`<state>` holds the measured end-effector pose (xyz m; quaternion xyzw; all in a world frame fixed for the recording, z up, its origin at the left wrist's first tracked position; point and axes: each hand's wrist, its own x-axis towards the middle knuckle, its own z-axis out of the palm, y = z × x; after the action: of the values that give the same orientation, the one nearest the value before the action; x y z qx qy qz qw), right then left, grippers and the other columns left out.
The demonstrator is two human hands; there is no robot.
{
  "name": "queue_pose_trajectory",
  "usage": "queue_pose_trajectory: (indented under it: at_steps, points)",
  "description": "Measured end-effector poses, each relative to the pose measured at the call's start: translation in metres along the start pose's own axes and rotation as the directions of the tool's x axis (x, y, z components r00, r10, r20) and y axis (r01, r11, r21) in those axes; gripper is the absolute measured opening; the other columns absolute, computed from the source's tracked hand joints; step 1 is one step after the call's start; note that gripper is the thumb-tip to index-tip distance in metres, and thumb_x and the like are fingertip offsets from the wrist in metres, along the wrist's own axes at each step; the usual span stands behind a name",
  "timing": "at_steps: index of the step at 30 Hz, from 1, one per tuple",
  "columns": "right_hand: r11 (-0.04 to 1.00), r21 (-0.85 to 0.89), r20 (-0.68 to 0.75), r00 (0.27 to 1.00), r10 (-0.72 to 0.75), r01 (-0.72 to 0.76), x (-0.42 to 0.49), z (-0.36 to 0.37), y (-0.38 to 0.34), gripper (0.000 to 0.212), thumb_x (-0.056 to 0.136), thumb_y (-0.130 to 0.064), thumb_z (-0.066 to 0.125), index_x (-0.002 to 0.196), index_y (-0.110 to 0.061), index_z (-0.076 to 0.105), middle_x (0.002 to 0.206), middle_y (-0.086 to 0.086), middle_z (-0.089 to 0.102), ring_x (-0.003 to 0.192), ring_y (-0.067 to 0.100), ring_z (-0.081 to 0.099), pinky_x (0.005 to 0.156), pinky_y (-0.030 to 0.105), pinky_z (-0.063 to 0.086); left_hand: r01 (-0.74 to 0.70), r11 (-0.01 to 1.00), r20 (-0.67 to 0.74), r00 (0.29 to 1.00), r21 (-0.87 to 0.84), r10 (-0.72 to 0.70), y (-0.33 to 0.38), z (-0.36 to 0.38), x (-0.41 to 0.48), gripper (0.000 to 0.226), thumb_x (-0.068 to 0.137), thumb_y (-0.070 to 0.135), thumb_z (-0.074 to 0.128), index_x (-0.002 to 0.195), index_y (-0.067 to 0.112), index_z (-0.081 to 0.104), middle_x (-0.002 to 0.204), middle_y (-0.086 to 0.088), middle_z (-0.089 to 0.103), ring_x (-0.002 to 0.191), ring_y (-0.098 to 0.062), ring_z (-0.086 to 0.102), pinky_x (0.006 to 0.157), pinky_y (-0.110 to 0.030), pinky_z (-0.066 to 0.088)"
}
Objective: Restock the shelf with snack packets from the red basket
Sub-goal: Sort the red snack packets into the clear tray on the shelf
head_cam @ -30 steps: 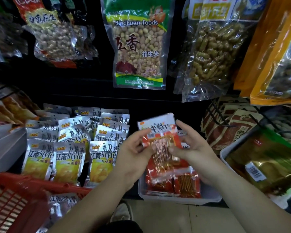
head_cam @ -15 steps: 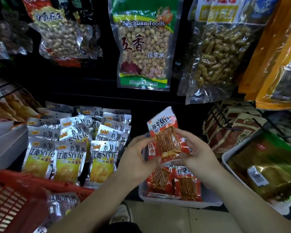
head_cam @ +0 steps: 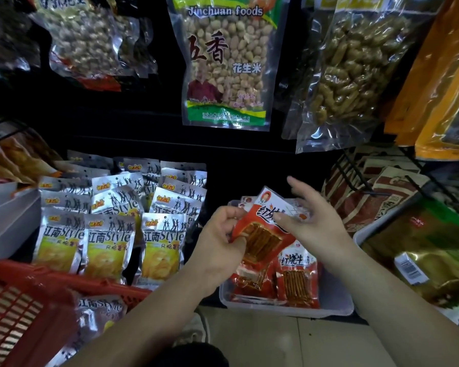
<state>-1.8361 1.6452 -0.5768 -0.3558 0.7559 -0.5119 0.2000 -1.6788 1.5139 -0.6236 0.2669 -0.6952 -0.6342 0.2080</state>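
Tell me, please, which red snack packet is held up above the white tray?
The tilted red packet pinched at its left edge by the left hand, raised above the white tray; the other red packets lie flat in it.

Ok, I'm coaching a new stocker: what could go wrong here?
1. Only the left hand pinches the red window-fronted snack packet, by one edge; the right hand is open, so it may slip.
2. It hangs tilted over the white plastic tray; dropped, it could land crooked on the red packets lying there.
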Motion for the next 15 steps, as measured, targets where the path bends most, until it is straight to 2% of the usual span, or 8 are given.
queue_pose_trajectory:
  at_steps: [1, 3, 4, 6, 9, 12, 14, 15]
  points:
    - [0.999, 0.036, 0.037, 0.999, 0.005, -0.006, 0.002, 0.001, 0.005, 0.04, 0.095, -0.017, 0.076, 0.129, -0.036, 0.067, 0.128, -0.02, 0.065, 0.111, -0.01, 0.06, 0.09, 0.02, 0.052, 0.022, 1.0, 0.011, 1.0, -0.013, -0.022, -0.002, 0.001, 0.002, 0.041, 0.099, -0.005, 0.056, 0.119, 0.031, 0.057, 0.107, 0.01, 0.076, 0.098, -0.004, 0.073, 0.072, -0.02, 0.061]
    - [1.0, 0.01, 0.055, 0.998, 0.002, -0.003, 0.004, 0.008, 0.013, 0.015, 0.098, -0.016, 0.073, 0.098, -0.031, 0.076, 0.096, -0.013, 0.078, 0.079, 0.0, 0.07, 0.066, 0.023, 0.055, 0.069, 0.998, 0.005, 0.998, -0.001, -0.069, -0.007, 0.002, 0.005, 0.036, 0.099, -0.002, 0.059, 0.119, 0.028, 0.06, 0.108, 0.007, 0.075, 0.101, -0.005, 0.072, 0.071, -0.022, 0.062]
    - [0.999, -0.052, 0.037, 0.999, -0.013, 0.014, 0.006, 0.011, 0.017, 0.015, 0.099, -0.017, 0.071, 0.092, -0.03, 0.075, 0.088, -0.012, 0.077, 0.068, 0.006, 0.068, 0.059, 0.027, 0.053, 0.072, 0.997, -0.026, 0.997, 0.042, -0.071, -0.01, 0.001, 0.006, 0.034, 0.098, 0.0, 0.062, 0.119, 0.027, 0.06, 0.109, 0.007, 0.073, 0.103, -0.004, 0.07, 0.074, -0.019, 0.059]
    - [0.987, -0.161, 0.044, 0.999, -0.021, 0.028, 0.011, 0.016, 0.025, 0.015, 0.1, -0.018, 0.069, 0.09, -0.028, 0.073, 0.078, -0.004, 0.071, 0.058, 0.014, 0.058, 0.057, 0.034, 0.048, 0.092, 0.989, -0.07, 0.994, 0.112, -0.085, -0.019, -0.002, 0.007, 0.036, 0.095, 0.002, 0.066, 0.121, 0.027, 0.06, 0.113, 0.01, 0.068, 0.107, -0.004, 0.065, 0.078, -0.013, 0.052]
    - [0.974, -0.226, 0.133, 0.989, 0.058, -0.026, 0.014, 0.03, 0.04, 0.019, 0.099, -0.017, 0.07, 0.085, -0.028, 0.072, 0.083, 0.006, 0.072, 0.073, 0.028, 0.064, 0.066, 0.041, 0.053, 0.189, 0.977, -0.058, 0.981, 0.096, -0.184, -0.032, -0.005, 0.006, 0.041, 0.093, 0.005, 0.071, 0.122, 0.032, 0.058, 0.117, 0.009, 0.066, 0.108, -0.006, 0.064, 0.08, -0.017, 0.053]
    - [0.946, -0.314, 0.24, 0.958, 0.161, -0.08, 0.011, 0.046, 0.056, 0.018, 0.098, -0.021, 0.072, 0.082, -0.03, 0.073, 0.083, -0.001, 0.073, 0.076, 0.018, 0.066, 0.069, 0.036, 0.055, 0.24, 0.968, -0.004, 0.971, 0.069, -0.24, -0.04, -0.007, 0.007, 0.041, 0.093, 0.006, 0.071, 0.125, 0.03, 0.061, 0.114, 0.009, 0.069, 0.098, -0.006, 0.07, 0.074, -0.018, 0.059]
    - [0.921, -0.374, 0.395, 0.879, 0.267, -0.112, 0.009, 0.055, 0.068, 0.012, 0.099, -0.028, 0.071, 0.088, -0.027, 0.076, 0.088, 0.002, 0.074, 0.083, 0.019, 0.069, 0.076, 0.036, 0.056, 0.238, 0.969, 0.03, 0.97, 0.069, -0.24, -0.045, -0.009, 0.007, 0.039, 0.093, 0.0, 0.07, 0.118, 0.029, 0.064, 0.108, 0.008, 0.071, 0.095, -0.006, 0.071, 0.083, -0.026, 0.061]
    - [0.898, -0.422, 0.472, 0.817, 0.331, -0.12, 0.006, 0.058, 0.073, 0.016, 0.101, -0.037, 0.067, 0.092, -0.027, 0.076, 0.092, 0.001, 0.074, 0.089, 0.022, 0.07, 0.082, 0.038, 0.056, 0.218, 0.972, 0.034, 0.974, 0.089, -0.222, -0.047, -0.011, 0.007, 0.038, 0.093, -0.002, 0.069, 0.111, 0.031, 0.065, 0.103, 0.009, 0.07, 0.089, -0.001, 0.071, 0.081, -0.022, 0.06]
